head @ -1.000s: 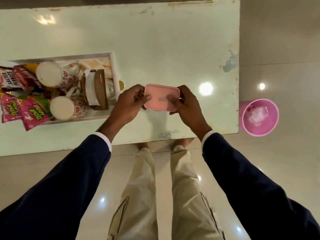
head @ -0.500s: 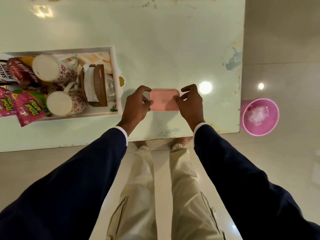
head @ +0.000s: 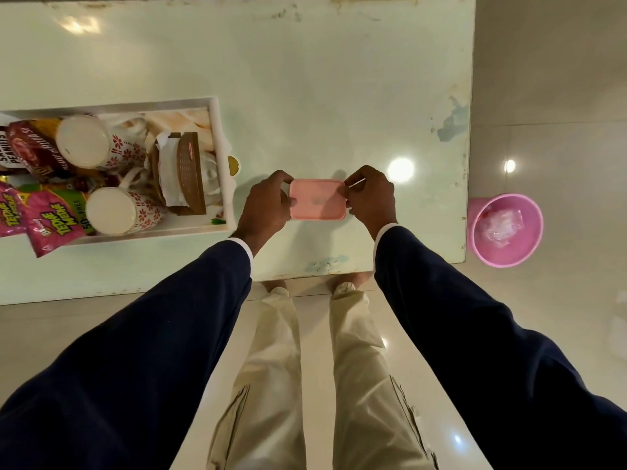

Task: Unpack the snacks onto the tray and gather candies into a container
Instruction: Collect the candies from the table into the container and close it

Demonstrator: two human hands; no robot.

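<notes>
Pink lidded container [head: 318, 199] now lowered onto desk [head: 305, 79], from tilted, raised carry. Left hand [head: 266, 208] and right hand [head: 371, 198] pinch its ends; likely candies secured, lid pressed on.

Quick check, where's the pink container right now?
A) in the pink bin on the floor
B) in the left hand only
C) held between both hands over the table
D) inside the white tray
C: the pink container sits between the left hand and the right hand, each gripping one end, above the table.
</notes>
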